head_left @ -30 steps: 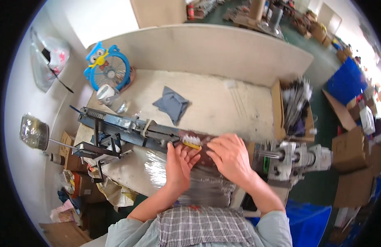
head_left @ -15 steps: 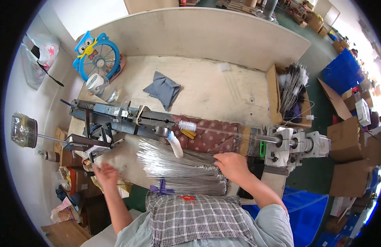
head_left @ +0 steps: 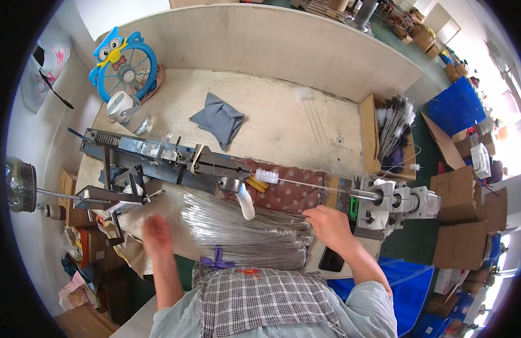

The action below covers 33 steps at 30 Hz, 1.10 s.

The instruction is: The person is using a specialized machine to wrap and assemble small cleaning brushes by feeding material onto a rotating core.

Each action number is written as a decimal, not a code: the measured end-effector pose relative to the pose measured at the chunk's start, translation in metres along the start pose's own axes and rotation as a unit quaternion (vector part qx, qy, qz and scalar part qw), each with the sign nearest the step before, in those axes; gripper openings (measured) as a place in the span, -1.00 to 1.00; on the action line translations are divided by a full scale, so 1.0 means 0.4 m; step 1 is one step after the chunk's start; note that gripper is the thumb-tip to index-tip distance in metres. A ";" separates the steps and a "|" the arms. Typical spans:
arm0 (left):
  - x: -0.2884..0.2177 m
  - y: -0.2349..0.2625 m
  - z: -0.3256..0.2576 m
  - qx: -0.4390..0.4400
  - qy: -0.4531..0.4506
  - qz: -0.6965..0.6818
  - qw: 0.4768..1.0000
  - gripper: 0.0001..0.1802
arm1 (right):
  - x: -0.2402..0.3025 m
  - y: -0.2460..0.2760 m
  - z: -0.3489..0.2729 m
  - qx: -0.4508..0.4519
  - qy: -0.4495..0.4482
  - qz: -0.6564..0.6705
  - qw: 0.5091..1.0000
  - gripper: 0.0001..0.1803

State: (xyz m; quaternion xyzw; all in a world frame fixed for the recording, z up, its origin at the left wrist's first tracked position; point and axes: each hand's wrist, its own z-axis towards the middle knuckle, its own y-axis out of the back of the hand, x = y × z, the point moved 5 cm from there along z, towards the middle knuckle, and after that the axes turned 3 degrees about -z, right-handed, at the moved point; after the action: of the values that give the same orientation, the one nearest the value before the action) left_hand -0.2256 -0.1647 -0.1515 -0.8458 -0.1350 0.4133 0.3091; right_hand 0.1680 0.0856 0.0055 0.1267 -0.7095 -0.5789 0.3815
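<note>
Workbench (head_left: 277,110), pale and scuffed, low board (head_left: 260,39) along its far side, perhaps to stop things dropping off the back. Landmark for places: wire bundle (head_left: 243,228), probably laid close to the body for easy reach. Purple strip (head_left: 218,259) at the bundle's near left, likely a tie.

Just beyond the bundle: white brush (head_left: 266,176) on a thin stem, its left end at the metal clamp (head_left: 224,169), the stem running to the spindle (head_left: 366,194) right of the bundle; seemingly supported both ends to stay straight. Dotted cloth (head_left: 297,194) beneath, beyond the bundle, maybe padding.

Right hand (head_left: 331,225) at the bundle's right end, fingers bent and close together; whether a wire is pinched, cannot tell. Left hand (head_left: 157,235) left of the bundle, blurred, nothing seen in it; fingers apart or together, cannot tell.

Farther beyond the bundle: grey rag (head_left: 218,121). Beyond and right of it: carton (head_left: 369,135), its walls presumably keeping long stems together. Phone (head_left: 331,260) just right of the bundle, clear of the wires.
</note>
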 end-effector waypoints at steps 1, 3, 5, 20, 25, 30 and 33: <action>0.054 -0.058 -0.031 0.050 0.047 0.002 0.998 -0.79 | -0.004 0.006 -0.001 -0.011 0.001 -0.012 1.000 -0.85; 0.167 -0.254 -0.161 0.048 0.121 0.058 0.990 -0.76 | -0.015 -0.007 -0.008 -0.014 0.007 -0.022 1.000 -0.85; 0.231 -0.389 -0.251 0.172 0.154 0.144 0.962 -0.61 | -0.018 -0.017 -0.016 -0.019 0.019 -0.026 0.999 -0.84; 0.141 -0.647 -0.391 0.258 0.466 0.007 0.846 -0.48 | 0.022 0.101 -0.025 0.033 0.032 -0.243 0.969 -0.76; 0.173 -0.556 -0.400 0.226 0.352 0.067 0.906 -0.42 | -0.020 0.397 -0.052 -0.264 0.018 -0.163 0.950 -0.77; 0.308 -0.713 -0.483 0.587 0.104 0.373 0.711 -0.76 | -0.050 0.379 -0.020 -0.250 0.014 -0.043 0.967 -0.77; 0.397 -0.824 -0.525 0.612 -0.242 0.476 0.584 -0.85 | -0.026 0.320 0.048 -0.203 0.014 0.016 0.979 -0.77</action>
State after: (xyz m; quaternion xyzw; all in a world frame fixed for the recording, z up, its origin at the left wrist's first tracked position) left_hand 0.0464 0.0803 0.0582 -0.2690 0.5020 0.6753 0.4686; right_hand 0.1954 0.1441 0.1180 0.0428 -0.5738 -0.7029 0.4181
